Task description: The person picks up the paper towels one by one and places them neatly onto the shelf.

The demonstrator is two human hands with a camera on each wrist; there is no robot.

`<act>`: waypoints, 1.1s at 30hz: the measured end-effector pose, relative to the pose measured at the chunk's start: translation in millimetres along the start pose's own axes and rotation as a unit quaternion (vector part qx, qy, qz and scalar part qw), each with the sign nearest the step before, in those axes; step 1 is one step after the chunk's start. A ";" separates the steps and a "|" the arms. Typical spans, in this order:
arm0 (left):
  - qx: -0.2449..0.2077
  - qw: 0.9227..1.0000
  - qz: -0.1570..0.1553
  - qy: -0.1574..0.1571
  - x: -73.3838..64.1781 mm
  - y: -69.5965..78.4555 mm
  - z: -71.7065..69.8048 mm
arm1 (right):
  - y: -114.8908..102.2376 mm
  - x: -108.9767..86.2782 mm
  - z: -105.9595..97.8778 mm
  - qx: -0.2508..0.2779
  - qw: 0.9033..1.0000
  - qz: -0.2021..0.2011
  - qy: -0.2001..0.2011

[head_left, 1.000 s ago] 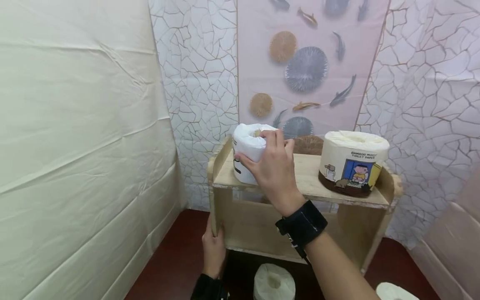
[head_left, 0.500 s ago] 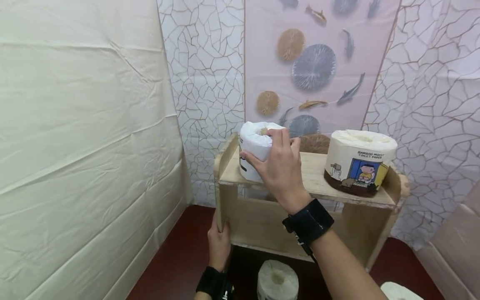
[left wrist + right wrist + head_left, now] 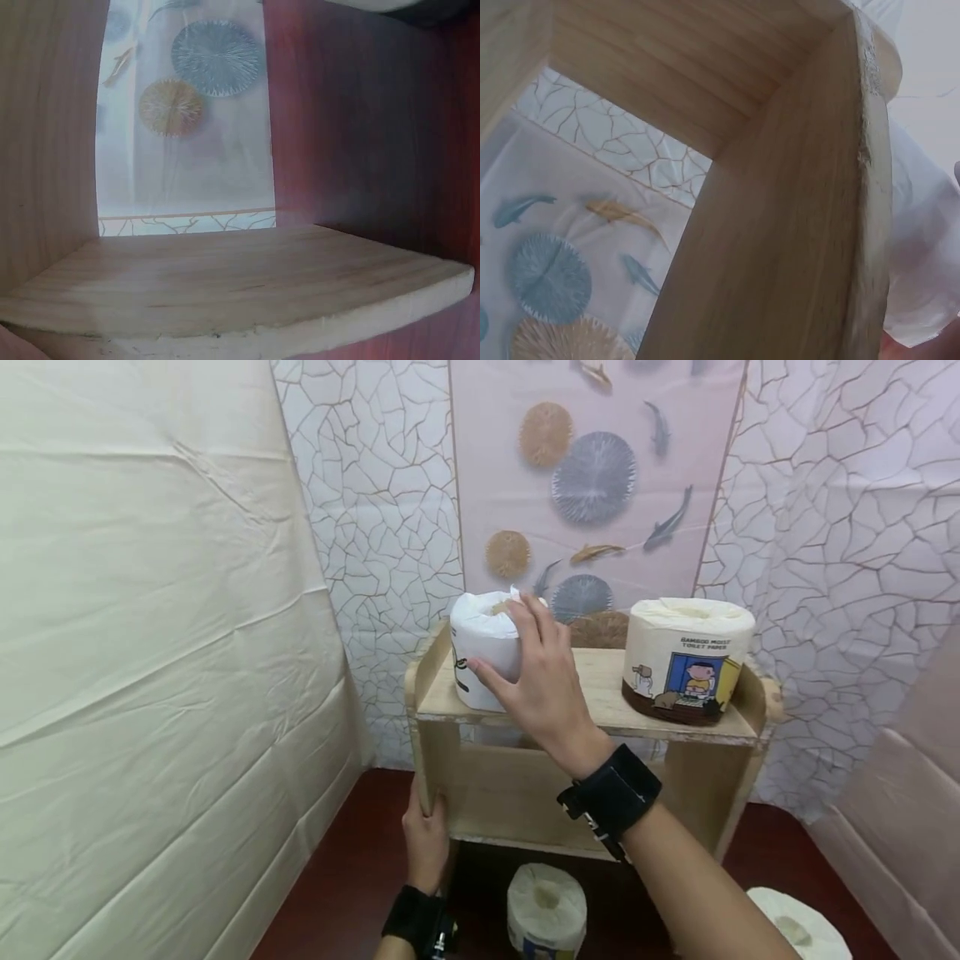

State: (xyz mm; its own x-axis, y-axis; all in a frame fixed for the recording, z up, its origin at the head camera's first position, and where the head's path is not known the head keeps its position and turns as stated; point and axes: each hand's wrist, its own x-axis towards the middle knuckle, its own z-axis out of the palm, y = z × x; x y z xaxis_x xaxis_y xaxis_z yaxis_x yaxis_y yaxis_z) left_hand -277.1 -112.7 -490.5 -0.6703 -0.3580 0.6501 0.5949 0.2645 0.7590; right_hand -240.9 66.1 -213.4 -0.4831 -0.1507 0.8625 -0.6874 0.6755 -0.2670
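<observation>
A white-wrapped toilet roll (image 3: 483, 647) stands at the left end of the top board of a small wooden shelf (image 3: 600, 693). My right hand (image 3: 551, 693) holds it from the right, thumb across its front and fingertips over the top rim near the core hole. Lower down, my left hand (image 3: 426, 843) grips the shelf's left side panel (image 3: 417, 752); its fingers are partly hidden behind the panel. In the right wrist view, the white roll (image 3: 922, 247) shows beyond the edge of a board (image 3: 780, 202), with only slivers of the hand.
A larger cream and brown toilet roll (image 3: 686, 660) stands at the top board's right end. Below, one toilet roll (image 3: 546, 906) sits in front of the shelf, another (image 3: 798, 927) at lower right. The dark red table (image 3: 337, 843) meets a cream cloth wall (image 3: 187, 652) on the left.
My right fingers have straightened somewhat and drawn back from the core hole, where a paper flap now sticks up. The white roll stays at the shelf's left end. The head view has shifted slightly.
</observation>
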 end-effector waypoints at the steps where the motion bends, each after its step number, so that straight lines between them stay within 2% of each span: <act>1: 0.001 1.000 -0.001 0.001 -0.2 0.0 0.3 | 0.7 -1.8 -2.1 0.006 1.000 0.002 -0.004; 8: -0.005 1.000 -0.009 -0.018 -1.9 0.6 8.2 | 6.2 -19.9 -21.9 0.011 1.000 -0.003 0.005; 11: 0.003 1.000 -0.006 -0.004 -2.2 1.0 8.6 | 4.3 -29.4 -30.9 0.014 1.000 -0.009 0.004; 15: 0.004 1.000 -0.003 0.014 -1.4 0.4 4.4 | 0.0 -41.4 -42.8 0.019 1.000 -0.019 0.004; 19: 0.005 1.000 0.003 0.015 1.4 1.6 -1.9 | -2.2 -50.1 -53.9 0.023 0.999 -0.029 0.005; 24: 0.005 1.000 0.005 0.013 6.1 -1.2 -9.2 | 0.9 -64.3 -63.9 0.028 0.999 -0.023 -0.006; 30: -0.006 1.000 -0.007 -0.012 8.7 -2.8 -6.4 | 17.1 -93.0 -79.3 0.026 0.998 -0.038 0.035; 33: -0.011 1.000 -0.005 -0.010 6.4 -3.9 -4.6 | 24.1 -102.5 -84.2 0.023 0.998 -0.043 0.049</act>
State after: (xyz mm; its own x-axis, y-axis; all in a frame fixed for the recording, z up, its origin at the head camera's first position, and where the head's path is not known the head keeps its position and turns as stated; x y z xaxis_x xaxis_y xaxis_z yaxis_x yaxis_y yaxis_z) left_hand -281.7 -120.1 -489.5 -0.6842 -0.3428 0.6437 0.5978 0.2419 0.7643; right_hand -162.2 158.6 -272.1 -0.3674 -0.1326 0.9206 -0.7494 0.6284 -0.2085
